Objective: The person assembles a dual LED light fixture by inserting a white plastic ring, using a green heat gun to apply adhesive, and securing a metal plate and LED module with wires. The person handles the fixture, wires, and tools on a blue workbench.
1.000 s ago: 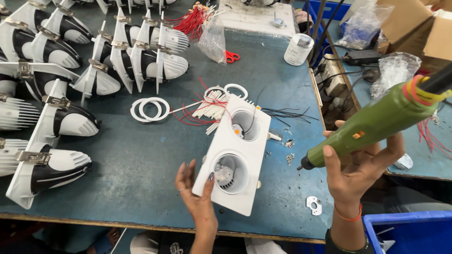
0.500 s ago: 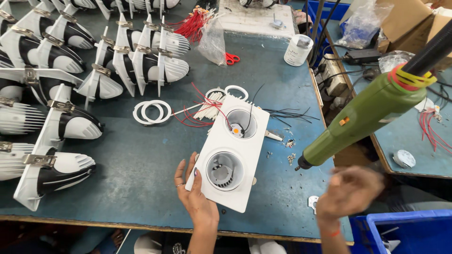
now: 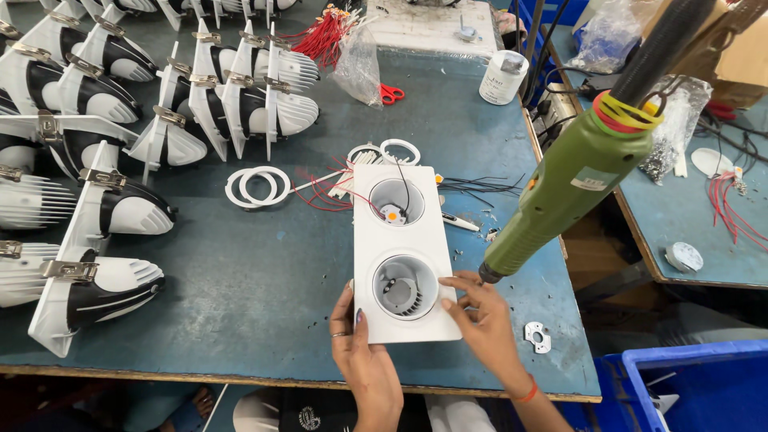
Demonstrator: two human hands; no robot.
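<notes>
1. While many finished black-and-white lamp units [image 3: 120, 208] stand in rows at 9 to 11 o'clock, the left hand [image 3: 364, 356] holds the lower edge of the white double lamp housing [image 3: 404, 252], fingers pressed together on its left side.
2. This housing lies flat near the table's front edge, long axis from 6 to 12 o'clock, both round openings facing up.
3. At its lower right corner, the right hand [image 3: 484, 324] rests with fingers loosely spread.
4. A green electric screwdriver [image 3: 572, 188] hangs at 2 o'clock, tip pointing down-left.
5. Everything sits on a blue-green worktable [image 3: 240, 304].
</notes>
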